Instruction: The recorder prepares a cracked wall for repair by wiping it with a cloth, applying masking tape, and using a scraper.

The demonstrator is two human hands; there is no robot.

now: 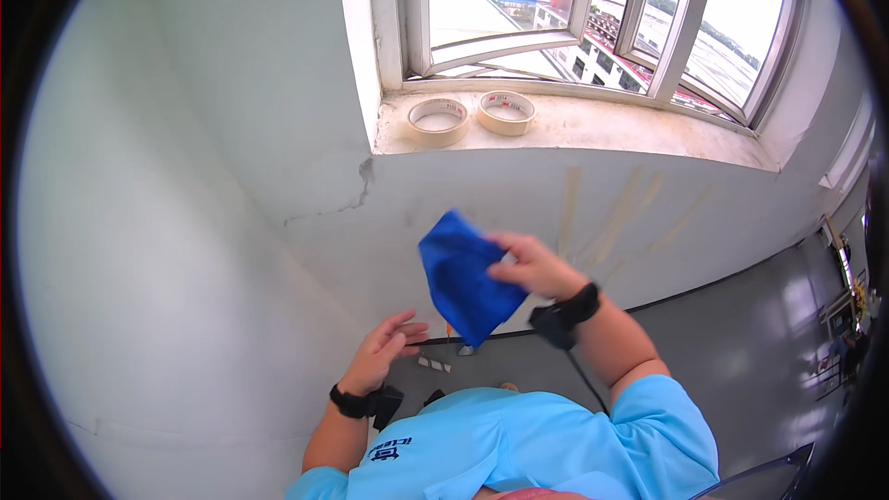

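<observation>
My right hand (530, 268) grips a blue cloth (460, 287) by its right side, holding it up in front of the wall. Just left of the cloth, my left hand (387, 349) is open, fingers apart and empty. Behind and above them is the white wall below the window, with a crack (361, 181) and several pale tape strips (607, 218) on it. Two cream tape rolls (438, 123) lie side by side on the windowsill (639, 134). Under the cloth a small orange object (449, 331) shows, partly hidden and too small to identify.
An open window (500, 43) looks out on buildings. A white wall (139, 222) rises close on my left. Grey floor (722, 352) stretches to the right, with dark clutter (843, 333) at the far edge. A small white cylindrical object (434, 365) lies low near the wall's foot.
</observation>
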